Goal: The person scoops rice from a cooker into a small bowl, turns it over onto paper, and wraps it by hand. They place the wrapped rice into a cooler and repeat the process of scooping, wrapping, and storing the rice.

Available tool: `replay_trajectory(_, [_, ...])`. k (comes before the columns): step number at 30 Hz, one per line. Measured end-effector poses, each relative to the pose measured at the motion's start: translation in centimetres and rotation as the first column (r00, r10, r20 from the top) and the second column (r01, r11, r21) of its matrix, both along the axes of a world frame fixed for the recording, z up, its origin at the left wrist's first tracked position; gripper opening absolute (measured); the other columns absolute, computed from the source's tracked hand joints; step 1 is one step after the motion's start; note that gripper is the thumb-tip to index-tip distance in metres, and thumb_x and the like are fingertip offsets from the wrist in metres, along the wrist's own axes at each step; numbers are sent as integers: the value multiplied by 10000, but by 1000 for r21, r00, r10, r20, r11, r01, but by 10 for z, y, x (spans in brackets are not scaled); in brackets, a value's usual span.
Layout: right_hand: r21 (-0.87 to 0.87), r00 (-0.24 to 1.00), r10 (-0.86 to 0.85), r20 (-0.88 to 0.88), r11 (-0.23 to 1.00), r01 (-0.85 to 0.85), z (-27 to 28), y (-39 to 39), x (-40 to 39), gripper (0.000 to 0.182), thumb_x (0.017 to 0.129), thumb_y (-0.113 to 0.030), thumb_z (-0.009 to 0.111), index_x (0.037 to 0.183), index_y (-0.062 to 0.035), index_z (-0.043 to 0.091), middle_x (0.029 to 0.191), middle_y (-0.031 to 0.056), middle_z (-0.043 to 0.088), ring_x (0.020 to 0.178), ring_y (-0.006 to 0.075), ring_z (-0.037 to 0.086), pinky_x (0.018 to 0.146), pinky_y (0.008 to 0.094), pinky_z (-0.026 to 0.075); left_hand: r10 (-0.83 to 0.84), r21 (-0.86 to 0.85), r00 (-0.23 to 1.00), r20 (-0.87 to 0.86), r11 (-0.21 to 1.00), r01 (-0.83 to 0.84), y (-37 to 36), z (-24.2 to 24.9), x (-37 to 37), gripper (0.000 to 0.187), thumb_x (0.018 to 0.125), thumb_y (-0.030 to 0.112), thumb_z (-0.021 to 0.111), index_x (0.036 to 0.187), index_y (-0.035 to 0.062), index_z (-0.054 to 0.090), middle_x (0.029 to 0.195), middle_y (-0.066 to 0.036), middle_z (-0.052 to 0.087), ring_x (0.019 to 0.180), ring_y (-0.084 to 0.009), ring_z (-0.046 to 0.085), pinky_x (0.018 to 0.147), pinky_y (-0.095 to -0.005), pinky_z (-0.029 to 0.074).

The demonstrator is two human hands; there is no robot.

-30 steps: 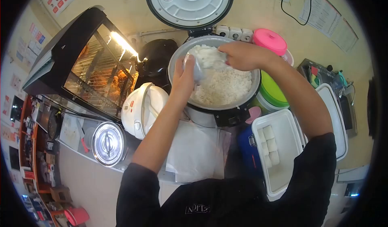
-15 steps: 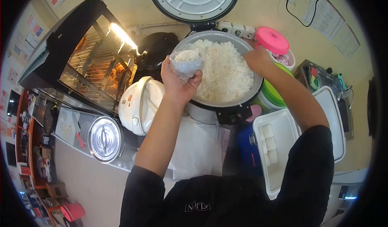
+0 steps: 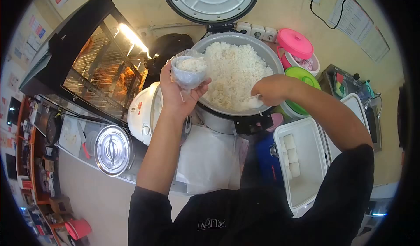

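My left hand [image 3: 181, 95] holds up a small bowl [image 3: 189, 76] wrapped in clear plastic, with white rice [image 3: 191, 64] heaped in it. The bowl is beside the left rim of a large rice cooker pot [image 3: 272, 55]. Cooked rice [image 3: 236, 71] fills much of that pot. At its lower right side, my right hand [image 3: 269, 90] is closed around a white rice scoop [image 3: 253, 101], whose end is down in the rice. My fingers hide most of the scoop's handle.
Left of the pot stand a white rice cooker [image 3: 142, 114] and a lit food warmer [image 3: 105, 71]. White paper sheets [image 3: 208, 158] lie in front. At right are an open cooler box [image 3: 306, 180] with several white wrapped pieces, a green lid [image 3: 302, 77] and a pink lid [image 3: 295, 43].
My left hand has shifted slightly left with the bowl, tilting it more upright. My right hand has come down and toward me from the pot's right rim to its lower right side.
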State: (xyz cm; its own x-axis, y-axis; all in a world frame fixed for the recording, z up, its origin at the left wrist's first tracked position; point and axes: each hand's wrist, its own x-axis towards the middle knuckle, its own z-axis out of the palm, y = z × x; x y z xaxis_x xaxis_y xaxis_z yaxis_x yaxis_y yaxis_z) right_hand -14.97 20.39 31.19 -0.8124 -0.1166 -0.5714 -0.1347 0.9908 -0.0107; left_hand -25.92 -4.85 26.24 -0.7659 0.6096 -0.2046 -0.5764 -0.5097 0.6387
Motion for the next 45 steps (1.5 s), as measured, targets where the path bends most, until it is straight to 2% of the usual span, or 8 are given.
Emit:
replay_trajectory(6, [-465,956,-172,239,844,268,-51,24,-30,333,895,-112,544,1202,-43,654,934,104,692,883,197,661,815,343,518,85,-130,980,-179,985,-109,1,-4,-4,636,1016,648,403,1284,96,573,1086,-82,683,891,-237,677,689,-316,525])
replay_trajectory(12, [-798,854,-520,5,513,317,-12,34,-1,478,883,-32,516,1361,-17,524,871,100,659,813,198,630,787,352,509,117,-207,928,-355,958,-200,30,-17,-8,615,1018,675,391,1263,136,560,1077,-68,681,837,-198,669,616,-305,484])
replay_trajectory(18, [-532,634,-494,-595,834,150,-32,-48,18,614,877,2,529,1481,10,418,1138,287,657,1075,405,651,935,476,506,-11,-105,968,-251,994,-16,79,-24,18,659,1006,726,310,1382,229,525,1256,11,645,1040,-186,611,790,-373,458])
replay_trajectory(24, [-516,847,-261,-464,857,-18,-1,-2,7,616,894,32,550,1497,7,426,1234,268,601,1055,362,641,931,422,507,-75,-91,997,37,993,78,80,-25,21,707,1018,708,294,1413,158,495,1283,-83,612,988,-251,603,744,-342,529])
replay_trajectory(27, [-697,641,-497,-585,712,-84,-3,35,4,411,939,-68,606,1340,20,591,1014,199,676,794,287,647,762,398,516,-156,98,962,225,986,137,79,-25,13,709,1020,711,267,1344,130,513,1165,-97,634,823,-239,604,627,-315,505])
replay_trajectory(30, [-752,657,-626,-420,645,133,-2,43,6,264,976,-216,650,1087,17,708,762,106,662,634,207,563,625,347,458,-226,197,937,267,964,177,74,-29,8,690,1036,675,283,1378,116,498,1244,-135,607,968,-259,610,694,-336,560])
replay_trajectory(37, [-565,729,-454,-512,818,112,-6,-8,-10,499,936,-523,638,864,-36,716,803,183,689,782,349,671,699,448,488,-143,-108,983,-117,985,131,75,-12,37,689,1024,710,266,1280,149,573,1043,-41,671,783,-174,606,564,-297,439])
replay_trajectory(45, [-448,700,-368,-613,891,76,46,-17,13,538,935,-560,606,853,-42,726,864,180,719,815,389,674,720,476,496,-142,-57,948,-286,990,131,59,-16,28,757,999,756,220,1379,191,551,1184,-19,686,995,-154,658,684,-324,493])
